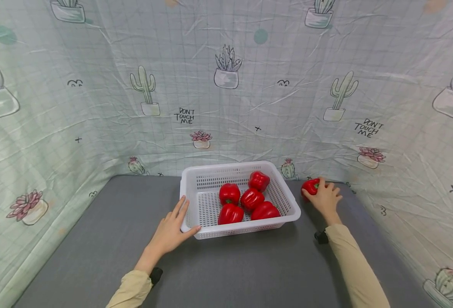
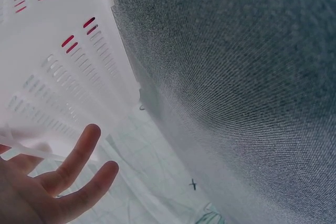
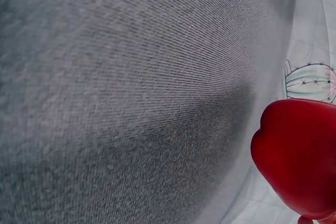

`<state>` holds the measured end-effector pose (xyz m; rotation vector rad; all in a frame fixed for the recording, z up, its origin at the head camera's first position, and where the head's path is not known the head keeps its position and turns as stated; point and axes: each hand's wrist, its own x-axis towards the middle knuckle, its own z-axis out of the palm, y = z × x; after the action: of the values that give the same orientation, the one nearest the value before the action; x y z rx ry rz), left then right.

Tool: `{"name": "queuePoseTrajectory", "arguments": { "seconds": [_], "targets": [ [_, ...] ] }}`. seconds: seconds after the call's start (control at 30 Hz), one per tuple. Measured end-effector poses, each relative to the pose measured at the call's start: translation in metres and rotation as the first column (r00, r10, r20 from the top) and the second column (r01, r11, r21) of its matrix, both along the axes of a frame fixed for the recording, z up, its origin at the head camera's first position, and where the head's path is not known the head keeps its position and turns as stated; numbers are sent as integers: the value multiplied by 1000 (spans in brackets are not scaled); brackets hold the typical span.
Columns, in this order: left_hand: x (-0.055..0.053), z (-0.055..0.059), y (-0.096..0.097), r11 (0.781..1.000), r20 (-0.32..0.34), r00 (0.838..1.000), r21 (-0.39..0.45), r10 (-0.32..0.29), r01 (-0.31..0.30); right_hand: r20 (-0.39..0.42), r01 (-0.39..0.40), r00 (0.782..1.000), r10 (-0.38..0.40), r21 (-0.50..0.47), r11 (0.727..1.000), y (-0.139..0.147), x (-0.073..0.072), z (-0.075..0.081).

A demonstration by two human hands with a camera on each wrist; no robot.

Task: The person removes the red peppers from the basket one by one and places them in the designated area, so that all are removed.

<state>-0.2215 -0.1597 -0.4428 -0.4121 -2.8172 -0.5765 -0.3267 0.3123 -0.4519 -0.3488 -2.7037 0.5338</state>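
A white plastic basket [image 1: 189, 171] with slotted walls holds several red bell peppers [image 1: 229, 214]. My left hand [image 1: 168, 233] rests at its near left corner, thumb on the front rim and fingers spread along the left side. In the left wrist view, two fingers of the left hand [image 2: 58, 182] extend beside the basket's outer wall [image 2: 58, 35]. To the right of the basket, my right hand [image 1: 326, 198] grips another red bell pepper [image 1: 309, 187], whose green stem shows. That bell pepper [image 3: 299, 156] hides most of the right hand in the right wrist view.
Both the basket and the hands are over a dark grey tabletop [image 1: 249, 265]. A pale cloth [image 1: 249, 102] printed with cacti hangs behind and along both sides. The basket stands near the back edge.
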Motion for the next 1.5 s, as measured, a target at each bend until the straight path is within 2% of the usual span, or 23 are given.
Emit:
{"name": "queuePoseTrajectory", "arguments": {
  "seconds": [0.3, 0.47, 0.67, 0.93, 1.1, 1.5],
  "targets": [
    [0, 0, 1, 1000, 6, 1000, 6, 6, -6, 39, 2, 999, -2, 2, 1000, -2, -7, -6],
    [1, 0, 1, 1000, -1, 1000, 6, 7, -7, 36, -10, 999, 9, 12, 1000, -2, -7, -8],
    [2, -1, 0, 1000, -12, 1000, 13, 0, 0, 89, -15, 996, 13, 26, 1000, 1, -4, -15],
    [2, 0, 0, 1000, -12, 1000, 14, 1, -1, -14, -102, 995, 103, 69, 992, 4, -2, -21],
    [2, -1, 0, 1000, -4, 1000, 15, -1, 1, -34, -149, 988, 152, 84, 985, 6, -1, -25],
    [1, 0, 0, 1000, -3, 1000, 17, 2, -2, -16, -108, 994, 109, 70, 992, 5, -9, -23]
  ]
}}
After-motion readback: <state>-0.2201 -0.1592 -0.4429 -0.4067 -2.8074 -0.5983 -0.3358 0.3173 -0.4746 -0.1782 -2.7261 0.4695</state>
